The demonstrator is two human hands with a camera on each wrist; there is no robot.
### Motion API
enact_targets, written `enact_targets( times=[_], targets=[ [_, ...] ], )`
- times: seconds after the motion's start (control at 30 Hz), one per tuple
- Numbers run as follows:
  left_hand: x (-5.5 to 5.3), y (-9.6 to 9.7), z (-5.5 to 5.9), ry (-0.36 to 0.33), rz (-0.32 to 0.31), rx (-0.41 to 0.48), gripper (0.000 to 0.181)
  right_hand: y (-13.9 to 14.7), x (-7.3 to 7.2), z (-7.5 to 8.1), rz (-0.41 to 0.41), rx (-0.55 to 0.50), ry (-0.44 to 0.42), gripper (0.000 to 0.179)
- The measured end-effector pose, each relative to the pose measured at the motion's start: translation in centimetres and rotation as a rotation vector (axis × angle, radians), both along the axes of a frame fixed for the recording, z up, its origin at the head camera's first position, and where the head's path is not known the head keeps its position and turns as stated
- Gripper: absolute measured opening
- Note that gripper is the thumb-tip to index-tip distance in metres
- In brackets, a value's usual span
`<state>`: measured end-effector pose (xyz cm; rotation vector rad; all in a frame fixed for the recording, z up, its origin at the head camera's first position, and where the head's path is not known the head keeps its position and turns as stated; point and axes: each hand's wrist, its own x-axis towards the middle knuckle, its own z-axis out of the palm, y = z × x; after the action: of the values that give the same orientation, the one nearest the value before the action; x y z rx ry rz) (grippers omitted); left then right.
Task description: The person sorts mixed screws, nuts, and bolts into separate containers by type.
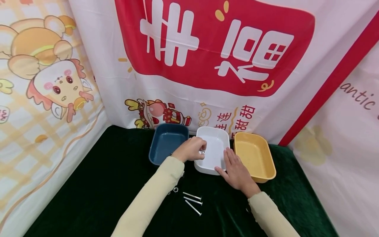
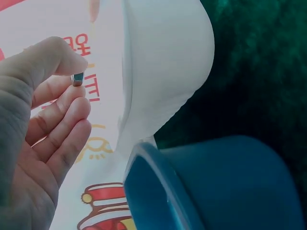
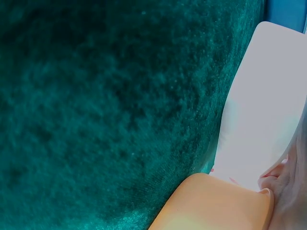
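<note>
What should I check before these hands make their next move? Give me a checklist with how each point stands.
1. Nut pinched in the left hand: ok.
2. Nut clear of the white tray's rim: ok, held above it.
3. Right hand at the white tray's right side: ok.
4. Right hand pressing firmly: cannot tell.
5. Three bolts apart from the trays: ok, on the green cloth.
6. All the cloth in sight: not ok, the left sleeve hides some.

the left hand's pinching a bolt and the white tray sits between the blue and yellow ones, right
You've misread what's pinched: the left hand holds a nut, its ring shape showing in the head view. The white tray does sit between the blue tray and yellow tray.
</note>
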<state>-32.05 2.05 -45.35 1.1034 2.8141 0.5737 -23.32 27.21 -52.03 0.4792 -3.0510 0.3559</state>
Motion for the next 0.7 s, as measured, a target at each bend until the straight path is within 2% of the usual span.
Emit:
enact_targets(
  times=[0.3, 0.53, 0.7],
  targets=[
    [-1.2, 1.2, -0.6, -0.085, 0.050, -0.025, 0.010, 0.1, 0.0, 0.1, 0.000, 0.006, -0.002, 0.099],
    [-1.6, 1.4, -0.5, -0.068, 0.070, -0.048, 0.010, 0.1, -0.1, 0.2, -0.004, 0.009, 0.003, 0.098],
    [-1.5, 0.7, 0.0, -0.049, 0.044, -0.064, 0.014, 0.0, 0.0, 0.1, -0.002, -0.004, -0.010, 0.100]
  ],
)
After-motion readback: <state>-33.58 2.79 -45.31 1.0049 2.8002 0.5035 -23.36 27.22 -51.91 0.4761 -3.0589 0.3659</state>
